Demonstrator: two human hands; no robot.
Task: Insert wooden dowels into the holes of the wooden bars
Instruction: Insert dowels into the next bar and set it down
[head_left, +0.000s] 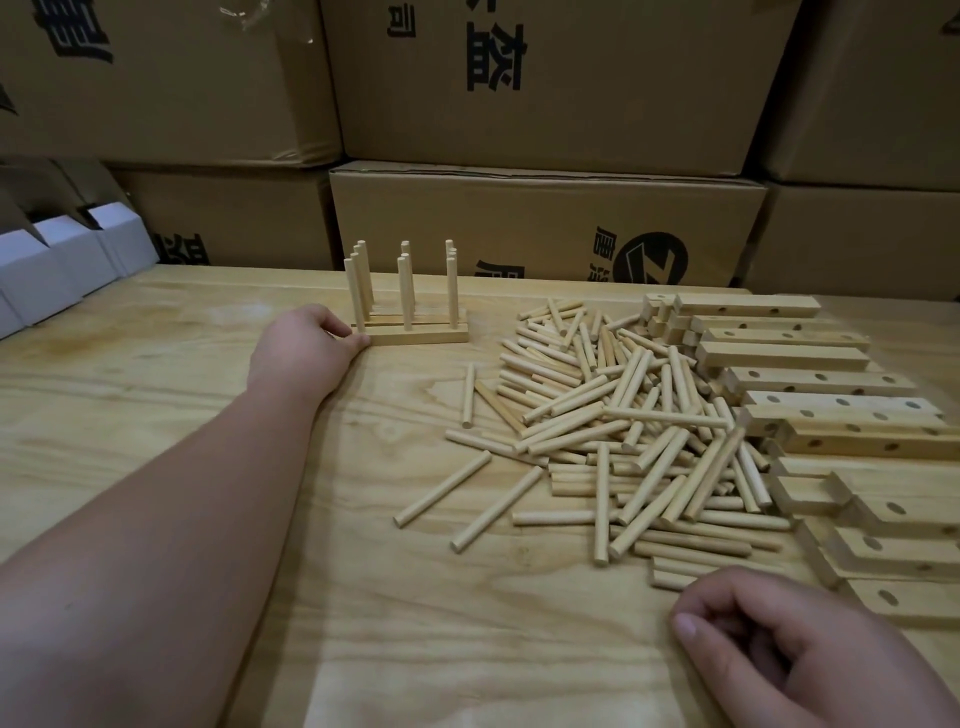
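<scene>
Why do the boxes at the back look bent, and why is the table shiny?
Head view: the wide-angle lens bows the cardboard boxes near the edges; soft overhead light leaves a pale sheen on the table by the left hand; the near right hand looks slightly soft.

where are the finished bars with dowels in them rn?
Head view, far left-centre of the table: the finished bars stand with dowels upright, left hand touching their left end, loose dowel pile to their right.
</scene>
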